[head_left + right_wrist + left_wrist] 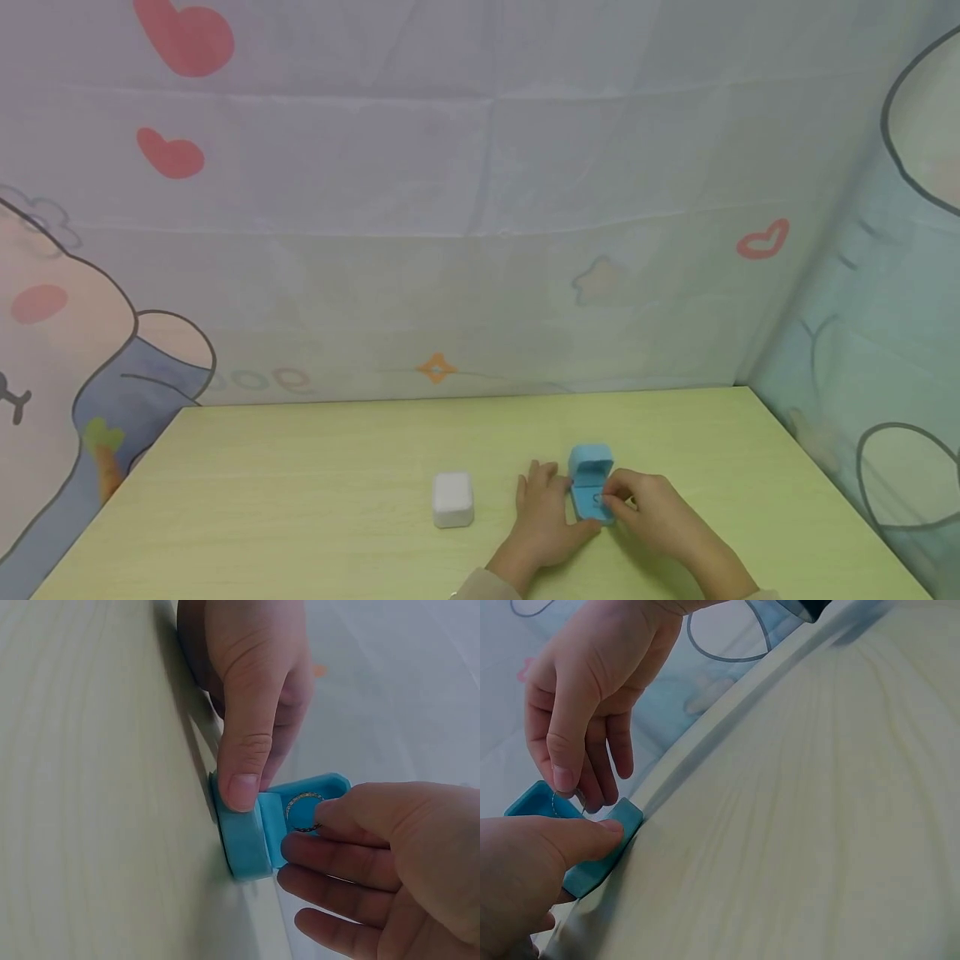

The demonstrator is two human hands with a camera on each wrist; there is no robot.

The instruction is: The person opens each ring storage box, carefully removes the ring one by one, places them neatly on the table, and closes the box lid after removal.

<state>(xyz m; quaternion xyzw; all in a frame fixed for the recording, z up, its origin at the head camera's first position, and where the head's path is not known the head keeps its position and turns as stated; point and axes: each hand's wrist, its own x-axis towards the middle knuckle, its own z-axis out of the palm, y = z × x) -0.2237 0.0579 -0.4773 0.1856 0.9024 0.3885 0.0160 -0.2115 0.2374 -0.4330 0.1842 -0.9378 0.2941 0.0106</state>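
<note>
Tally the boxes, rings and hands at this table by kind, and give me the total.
Boxes: 2 (open blue box, white box)
Hands: 2 (left hand, right hand)
Rings: 1 (thin ring, pinched by the right hand)
Total: 5

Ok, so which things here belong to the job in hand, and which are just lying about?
In the job:
Ring, pinched in the right grip
Open blue box, held by the left grip

Just lying about:
White box, apart on the table, touched by neither grip
Printed cloth, only a backdrop
</note>
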